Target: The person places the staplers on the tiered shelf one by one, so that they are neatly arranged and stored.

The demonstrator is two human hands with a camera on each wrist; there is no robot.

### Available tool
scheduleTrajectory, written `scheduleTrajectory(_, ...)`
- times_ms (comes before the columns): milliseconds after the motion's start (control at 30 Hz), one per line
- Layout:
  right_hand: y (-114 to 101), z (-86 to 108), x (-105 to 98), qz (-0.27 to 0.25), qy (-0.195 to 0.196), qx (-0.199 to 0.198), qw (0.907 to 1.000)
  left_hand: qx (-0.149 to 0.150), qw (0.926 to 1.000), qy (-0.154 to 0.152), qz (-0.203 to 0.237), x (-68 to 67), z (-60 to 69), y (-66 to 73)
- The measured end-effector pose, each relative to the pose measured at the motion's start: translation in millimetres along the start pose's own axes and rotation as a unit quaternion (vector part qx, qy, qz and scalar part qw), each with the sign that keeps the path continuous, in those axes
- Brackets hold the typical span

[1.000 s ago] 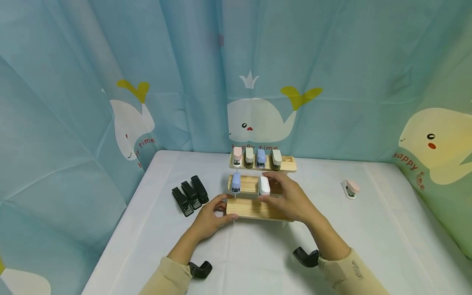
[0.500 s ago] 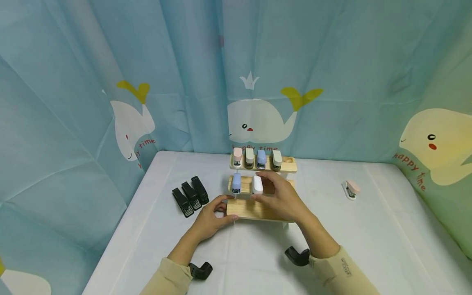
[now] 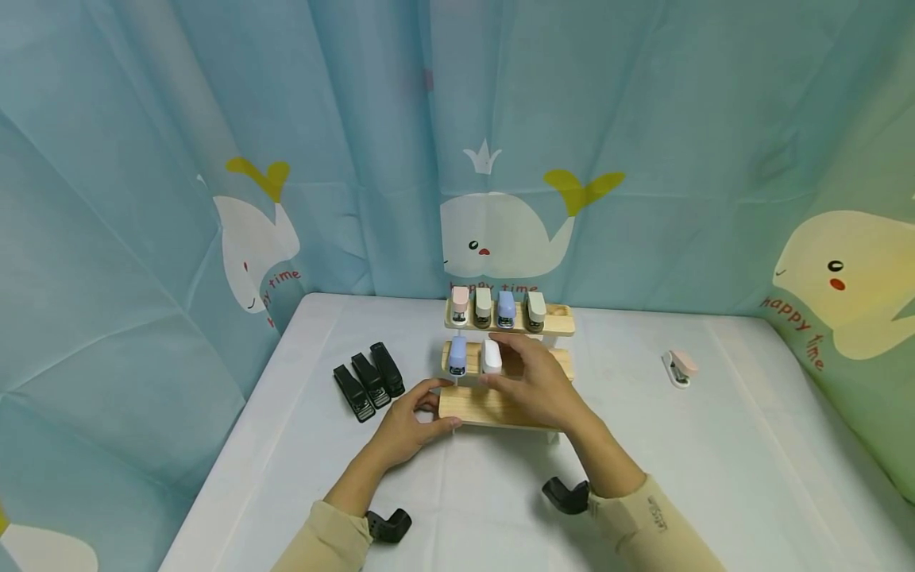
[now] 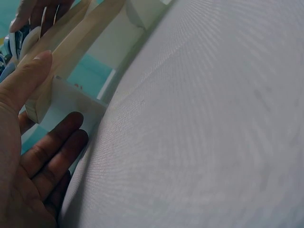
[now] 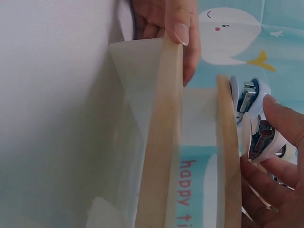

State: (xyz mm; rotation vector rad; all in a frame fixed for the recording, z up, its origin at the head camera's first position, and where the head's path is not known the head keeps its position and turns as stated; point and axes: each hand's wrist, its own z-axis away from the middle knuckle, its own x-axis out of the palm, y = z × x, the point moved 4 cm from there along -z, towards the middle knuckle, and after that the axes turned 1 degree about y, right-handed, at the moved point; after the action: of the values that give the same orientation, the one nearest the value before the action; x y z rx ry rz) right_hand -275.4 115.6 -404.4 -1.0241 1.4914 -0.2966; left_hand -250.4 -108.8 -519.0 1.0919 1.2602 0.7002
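Note:
A three-tier wooden rack [image 3: 493, 403] stands on the table. My left hand [image 3: 406, 425] grips the left end of its lowest shelf, thumb over the wood [image 4: 71, 57] and index finger behind. At the middle shelf, my right hand [image 3: 538, 383] holds a small white stapler [image 3: 491, 357] between thumb and fingers. In the right wrist view this white stapler [image 5: 261, 137] is upright at the shelf edge; I cannot tell whether it bears on the wood. A blue stapler [image 3: 457, 355] sits to its left on the same shelf, a small gap between them.
Several small staplers, including a pink one [image 3: 460, 305] and a blue one [image 3: 506, 308], line the top shelf. Three black staplers [image 3: 368, 381] lie left of the rack. A pink-and-white stapler [image 3: 680, 369] lies far right. A whale-print curtain [image 3: 386, 159] hangs behind.
My right hand has moved left along the middle shelf with the white stapler, closer to the blue one. The left hand has kept its place on the rack.

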Motion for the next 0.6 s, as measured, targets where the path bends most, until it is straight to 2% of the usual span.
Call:
scheduleTrajectory(233,2.7,-1.2,5.0,0.016,0.008,0.007,0.9998,0.004,1.0000,0.001,-0.005,0.4,-0.2,-1.0)
scheduleTrajectory(600,1.2,-3.5,8.9,0.029,0.032,-0.013,0.9990,0.003,1.0000,0.001,-0.003,-0.4,0.3,-0.2)
